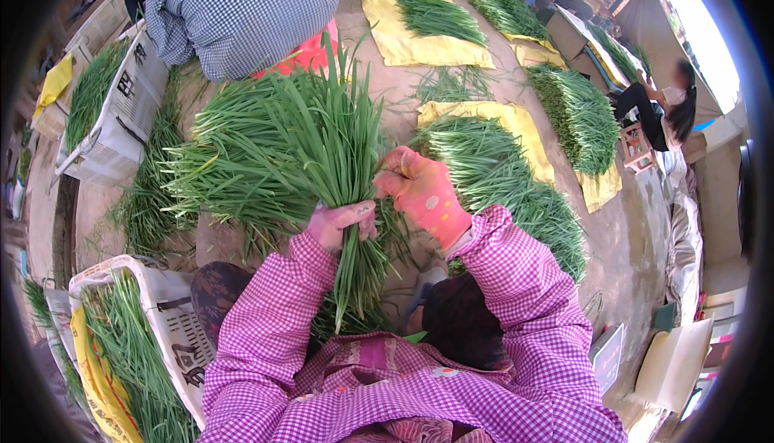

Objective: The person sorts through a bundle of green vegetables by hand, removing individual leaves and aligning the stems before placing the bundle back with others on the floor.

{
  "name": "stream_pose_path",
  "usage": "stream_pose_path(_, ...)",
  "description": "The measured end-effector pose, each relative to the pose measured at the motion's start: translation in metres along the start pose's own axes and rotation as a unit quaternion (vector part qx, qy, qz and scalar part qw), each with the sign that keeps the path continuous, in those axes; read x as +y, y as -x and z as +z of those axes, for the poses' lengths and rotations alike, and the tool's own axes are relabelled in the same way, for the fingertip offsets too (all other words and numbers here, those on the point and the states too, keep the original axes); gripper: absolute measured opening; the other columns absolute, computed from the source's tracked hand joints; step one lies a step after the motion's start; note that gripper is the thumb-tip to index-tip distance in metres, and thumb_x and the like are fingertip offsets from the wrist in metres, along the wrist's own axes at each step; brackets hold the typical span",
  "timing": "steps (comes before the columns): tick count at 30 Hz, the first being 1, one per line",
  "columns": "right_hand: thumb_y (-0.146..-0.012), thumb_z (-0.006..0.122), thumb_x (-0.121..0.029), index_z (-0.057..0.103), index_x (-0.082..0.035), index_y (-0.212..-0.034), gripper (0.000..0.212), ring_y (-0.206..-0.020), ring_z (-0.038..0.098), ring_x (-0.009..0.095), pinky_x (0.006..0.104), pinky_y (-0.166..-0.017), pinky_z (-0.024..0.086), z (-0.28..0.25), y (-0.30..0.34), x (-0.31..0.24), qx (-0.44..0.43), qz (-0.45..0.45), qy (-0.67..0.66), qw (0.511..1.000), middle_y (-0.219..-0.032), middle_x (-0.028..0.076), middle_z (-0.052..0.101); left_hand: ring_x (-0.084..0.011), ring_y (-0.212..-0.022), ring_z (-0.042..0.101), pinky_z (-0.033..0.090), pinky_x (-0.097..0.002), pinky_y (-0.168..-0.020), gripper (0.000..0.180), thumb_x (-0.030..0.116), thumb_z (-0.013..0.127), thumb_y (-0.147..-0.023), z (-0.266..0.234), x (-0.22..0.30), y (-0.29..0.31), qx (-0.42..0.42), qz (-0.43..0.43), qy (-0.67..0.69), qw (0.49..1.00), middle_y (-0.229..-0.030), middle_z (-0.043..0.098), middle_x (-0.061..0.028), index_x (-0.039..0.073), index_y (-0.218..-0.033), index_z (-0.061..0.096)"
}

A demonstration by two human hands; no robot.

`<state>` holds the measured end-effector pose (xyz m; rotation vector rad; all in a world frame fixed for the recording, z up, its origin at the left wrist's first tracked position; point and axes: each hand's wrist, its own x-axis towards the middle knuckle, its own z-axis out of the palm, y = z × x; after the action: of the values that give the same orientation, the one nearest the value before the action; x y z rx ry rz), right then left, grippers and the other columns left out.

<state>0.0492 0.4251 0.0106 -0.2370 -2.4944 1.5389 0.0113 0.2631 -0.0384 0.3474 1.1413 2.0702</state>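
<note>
My left hand (343, 224) is wrapped round the lower part of a bunch of green chives (339, 141). The leaves fan upward from the fist and the cut ends hang below it. Just right of the bunch is my right hand (423, 193), in a pink-orange glove with spots. Its fingers are pinched together close to the leaves; whatever they hold, if anything, is too small to make out. Beyond my left hand lies a large heap of loose chives (238, 149) on the ground.
To the right, more chives (504, 181) lie on a yellow sheet (528, 141). White plastic crates (173, 306) filled with chives stand on the left. A person in a checked top (242, 8) bends over ahead; another person (677, 104) sits far right near a small stool (637, 149).
</note>
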Motion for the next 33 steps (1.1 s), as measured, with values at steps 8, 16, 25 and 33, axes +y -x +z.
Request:
stream_pose_path(8,-0.083,0.059,-0.006,0.057,-0.002,-0.102,0.019,-0.068,0.05,0.006,0.02,-0.062,0.042,-0.062,-0.038,-0.008,0.096,0.026,-0.21,0.973,-0.078,0.0,0.056,-0.0171,-0.052,0.056,0.052,-0.0378,-0.063,0.035,0.013,0.051,-0.088,-0.041,-0.012,0.0,-0.2,-0.003,0.032,0.979,-0.065,0.055,-0.0049,0.0,-0.121,0.049)
stream_pose_path(16,-0.083,0.065,-0.016,0.054,-0.004,-0.117,0.037,-0.088,0.054,0.009,0.0244,-0.078,0.045,-0.055,-0.036,-0.005,-0.041,0.006,-0.194,0.98,-0.1,0.003,0.061,-0.0191,-0.049,0.055,0.051,-0.0362,-0.059,0.037,0.015,0.059,-0.079,-0.033,-0.021,0.004,-0.212,-0.033,0.025,0.976,-0.061,0.055,-0.008,-0.004,-0.111,0.053)
stream_pose_path(25,-0.081,0.065,-0.013,0.061,-0.001,-0.097,0.021,-0.07,0.053,0.009,0.0236,-0.066,0.043,-0.071,-0.044,0.005,0.098,0.071,-0.151,0.981,-0.082,0.0,0.062,-0.0186,-0.049,0.054,0.051,-0.036,-0.055,0.038,0.016,0.062,-0.077,-0.018,-0.011,0.011,-0.181,-0.017,0.026,0.983,-0.059,0.055,-0.0079,-0.005,-0.108,0.056)
stream_pose_path(33,-0.072,0.068,-0.015,0.065,-0.01,-0.094,0.023,-0.094,0.055,0.025,0.0338,-0.079,0.045,-0.057,-0.015,-0.028,0.04,-0.234,0.121,0.964,-0.095,0.005,0.064,-0.0201,-0.054,0.055,0.05,-0.0336,-0.059,0.051,0.02,0.06,-0.073,-0.015,-0.011,0.019,-0.04,-0.034,-0.036,0.998,-0.059,0.053,-0.0087,-0.011,-0.113,0.051)
